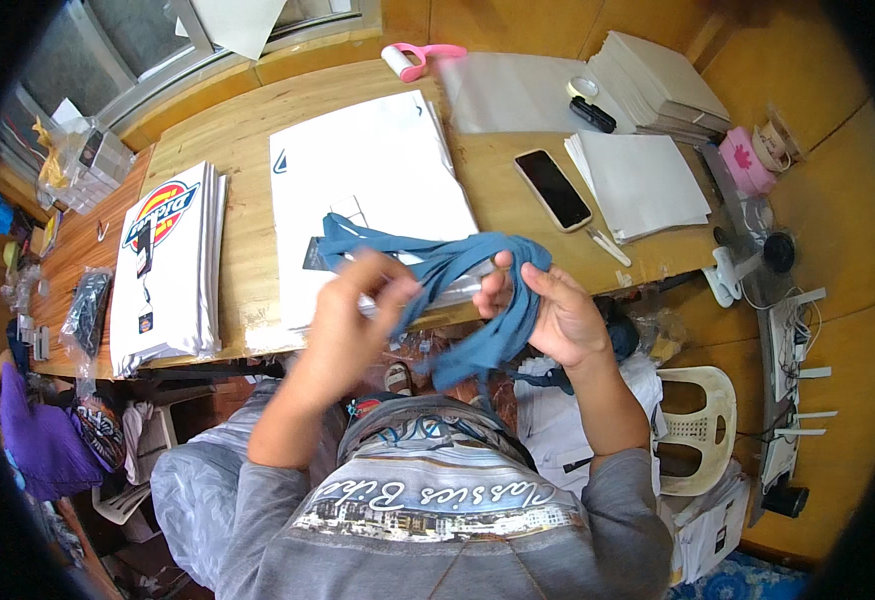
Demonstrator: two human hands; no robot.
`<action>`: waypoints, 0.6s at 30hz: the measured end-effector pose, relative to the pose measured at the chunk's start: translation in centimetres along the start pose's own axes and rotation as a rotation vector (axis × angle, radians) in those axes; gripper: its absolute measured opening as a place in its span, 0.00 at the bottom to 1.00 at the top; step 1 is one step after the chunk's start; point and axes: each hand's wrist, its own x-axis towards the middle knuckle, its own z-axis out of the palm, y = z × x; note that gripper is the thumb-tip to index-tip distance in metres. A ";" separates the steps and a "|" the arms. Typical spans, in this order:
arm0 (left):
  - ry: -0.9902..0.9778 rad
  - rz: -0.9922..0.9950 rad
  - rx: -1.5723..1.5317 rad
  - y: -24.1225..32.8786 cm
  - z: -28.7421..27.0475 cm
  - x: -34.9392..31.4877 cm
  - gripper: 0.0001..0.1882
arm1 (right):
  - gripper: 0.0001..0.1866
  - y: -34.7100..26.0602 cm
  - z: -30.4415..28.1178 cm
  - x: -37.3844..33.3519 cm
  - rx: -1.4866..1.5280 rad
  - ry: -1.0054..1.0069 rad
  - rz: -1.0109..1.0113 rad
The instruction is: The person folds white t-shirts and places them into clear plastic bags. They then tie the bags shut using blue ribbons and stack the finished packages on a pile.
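Note:
A bundle of teal-blue fabric strips [493, 335] hangs in loops from my right hand [563, 318], whose fingers and thumb are closed round it at the near edge of the table. My left hand [366, 298] is smeared by motion beside the strips' left part; whether its fingers pinch any of them cannot be made out. The far ends of the strips lie over a stack of folded white shirts [368, 150] in front of me. A small dark tag [313, 253] shows on that stack, left of the strips.
The wooden table [243, 190] also bears another white shirt pile [173, 290] with a printed logo and a phone [552, 190]. White sheets [643, 185], a cardboard stack [658, 80] and a pink-handled lint roller [420, 58] lie farther off. A beige plastic chair [698, 430] stands at right.

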 end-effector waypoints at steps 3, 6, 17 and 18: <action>-0.034 0.094 -0.246 0.5 1.9 -0.3 0.07 | 0.16 0.6 2.7 2.1 -0.059 0.004 -0.104; 0.071 0.168 -0.170 -0.3 1.4 0.8 0.05 | 0.18 1.0 4.5 3.6 -0.127 0.060 -0.183; 0.611 -0.045 -0.404 -3.0 -6.4 5.2 0.11 | 0.17 -2.5 4.2 6.6 -0.224 -0.031 0.096; 0.540 0.112 -0.608 -3.2 -8.0 5.9 0.12 | 0.15 -3.8 3.7 7.1 -0.386 -0.089 0.213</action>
